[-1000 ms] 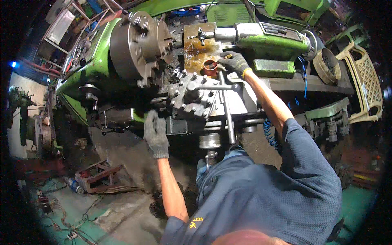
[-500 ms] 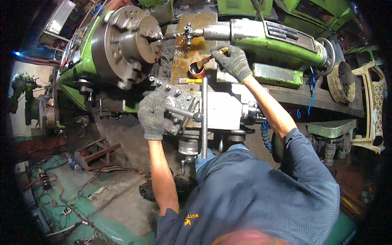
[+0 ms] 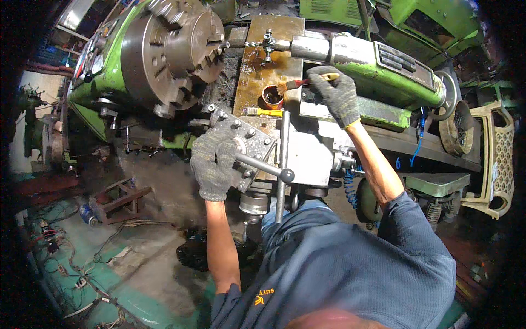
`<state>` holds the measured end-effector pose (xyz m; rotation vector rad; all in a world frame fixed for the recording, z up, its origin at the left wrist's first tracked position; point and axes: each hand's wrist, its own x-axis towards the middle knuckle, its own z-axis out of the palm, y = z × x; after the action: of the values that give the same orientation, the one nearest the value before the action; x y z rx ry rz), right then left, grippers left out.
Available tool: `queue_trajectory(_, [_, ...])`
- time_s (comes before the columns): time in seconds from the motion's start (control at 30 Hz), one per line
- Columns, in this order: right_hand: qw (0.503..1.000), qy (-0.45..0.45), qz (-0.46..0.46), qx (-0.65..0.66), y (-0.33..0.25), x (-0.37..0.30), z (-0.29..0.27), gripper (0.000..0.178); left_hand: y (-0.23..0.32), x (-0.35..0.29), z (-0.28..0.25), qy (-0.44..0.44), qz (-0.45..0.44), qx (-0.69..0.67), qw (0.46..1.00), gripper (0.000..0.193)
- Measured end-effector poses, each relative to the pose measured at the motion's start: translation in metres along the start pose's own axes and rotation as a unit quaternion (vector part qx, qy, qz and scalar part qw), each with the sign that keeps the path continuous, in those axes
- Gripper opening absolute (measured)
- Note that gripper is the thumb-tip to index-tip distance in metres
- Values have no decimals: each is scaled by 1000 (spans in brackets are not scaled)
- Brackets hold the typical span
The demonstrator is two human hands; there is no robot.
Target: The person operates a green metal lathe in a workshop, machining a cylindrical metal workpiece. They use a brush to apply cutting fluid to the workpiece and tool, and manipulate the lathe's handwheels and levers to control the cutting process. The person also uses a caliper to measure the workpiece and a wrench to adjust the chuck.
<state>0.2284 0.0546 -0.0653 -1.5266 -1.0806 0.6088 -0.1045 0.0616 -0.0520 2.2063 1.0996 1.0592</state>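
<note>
My right hand (image 3: 335,98), in a grey knit glove, grips a paintbrush (image 3: 296,84) with a red ferrule and yellowish handle. Its bristles are at the upper right rim of a small orange-red can (image 3: 272,97) holding dark liquid. A second, yellow-handled brush (image 3: 263,112) lies flat just below the can. My left hand (image 3: 213,162), gloved alike, is curled against the left side of the lathe's tool post (image 3: 249,143), beside its ball-ended clamping lever (image 3: 263,165); some fingertips are hidden. Beyond the can, a drill bit (image 3: 255,44) extends from the tailstock (image 3: 312,48) toward the chuck.
The large lathe chuck (image 3: 164,55), its jaws blurred, is at upper left. A metal bar (image 3: 284,164) stands beside the tool post. A handwheel (image 3: 448,96) and a round bin (image 3: 456,126) are at right, near a beige plastic chair (image 3: 496,159). Cables (image 3: 82,282) lie on the floor.
The brush has shifted slightly right and up, from over the can's opening to its rim. The chuck's jaws have turned. My left hand stays at the tool post; the whole view has shifted a little.
</note>
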Motion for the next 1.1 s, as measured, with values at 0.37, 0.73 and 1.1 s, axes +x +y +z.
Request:
queue_trajectory(0.37, [983, 63, 83, 153, 7, -11, 28, 23, 0, 6, -1, 46, 41, -17, 998, 18])
queue_trajectory(0.73, [991, 96, -52, 78, -13, 109, 98, 19, 1, 12, -6, 49, 52, -21, 997, 20])
queue_trajectory(1.1, [942, 110, -210, -239, -31, 73, 103, 15, -2, 11, -9, 35, 53, -43, 997, 19])
